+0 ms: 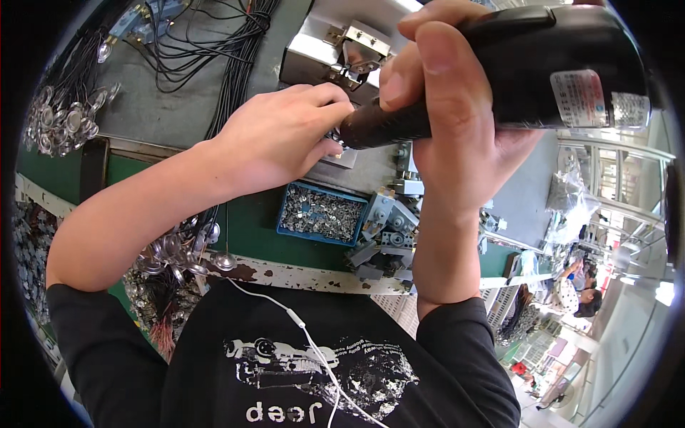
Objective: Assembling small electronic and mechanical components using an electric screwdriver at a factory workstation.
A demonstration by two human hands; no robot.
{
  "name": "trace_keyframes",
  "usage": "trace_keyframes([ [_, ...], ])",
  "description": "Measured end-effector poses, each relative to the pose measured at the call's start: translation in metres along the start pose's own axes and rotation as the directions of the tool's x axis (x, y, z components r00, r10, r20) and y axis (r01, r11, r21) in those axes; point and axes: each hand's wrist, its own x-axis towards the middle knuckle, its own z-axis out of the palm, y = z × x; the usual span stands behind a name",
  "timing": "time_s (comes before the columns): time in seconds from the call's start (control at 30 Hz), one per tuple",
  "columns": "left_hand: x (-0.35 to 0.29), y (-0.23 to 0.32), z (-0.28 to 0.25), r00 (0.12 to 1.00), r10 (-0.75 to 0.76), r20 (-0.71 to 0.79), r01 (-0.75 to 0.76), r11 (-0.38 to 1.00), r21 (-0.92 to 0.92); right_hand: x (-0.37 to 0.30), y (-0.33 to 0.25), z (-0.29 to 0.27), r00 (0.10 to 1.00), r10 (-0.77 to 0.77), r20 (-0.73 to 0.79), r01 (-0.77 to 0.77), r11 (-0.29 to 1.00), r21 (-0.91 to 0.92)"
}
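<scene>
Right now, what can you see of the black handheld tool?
The black tool has a thick, smooth, seemingly plastic body bearing a pale label and a silvery label toward one end, and a narrower nose at the other. It lies roughly sideways, gripped by the right hand. The nose ends beside the left hand; its tip can't be made out.

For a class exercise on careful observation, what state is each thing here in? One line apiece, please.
Right hand: closed around the black power tool.
Left hand: fingers bent, tips partly hidden.
Black power tool: held, narrow end by the left hand.
Blue tray: open, filled with small metal parts.
Black cables: bundled.
Grey parts: loosely piled.
White cord: hanging over the black shirt.
</scene>
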Motion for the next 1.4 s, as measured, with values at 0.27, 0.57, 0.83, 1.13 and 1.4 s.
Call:
trace_keyframes([
  [0.27,0.002,-0.001,-0.003,0.999,0.023,0.044,-0.022,1.0,-0.011,-0.006,-0.01,-0.002,0.983,0.168,-0.073,-0.167,0.986,0.031],
  [0.57,0.008,0.0,-0.029,0.963,0.234,0.134,-0.236,0.972,-0.004,0.027,-0.016,-0.058,0.866,-0.487,-0.118,0.433,0.846,-0.31],
  [0.83,0.001,-0.03,-0.04,0.864,0.305,-0.4,-0.384,0.914,-0.133,-0.016,0.023,-0.161,0.746,-0.646,-0.165,0.341,0.582,-0.738],
  [1.13,-0.03,-0.175,-0.13,0.856,0.096,-0.509,0.23,0.81,0.54,-0.076,0.069,-0.242,0.828,0.531,-0.181,-0.394,0.321,-0.861],
  [1.4,-0.042,-0.015,-0.085,0.94,0.056,0.336,-0.08,0.995,0.058,-0.059,0.016,-0.089,0.879,0.42,0.226,-0.469,0.679,0.565],
])
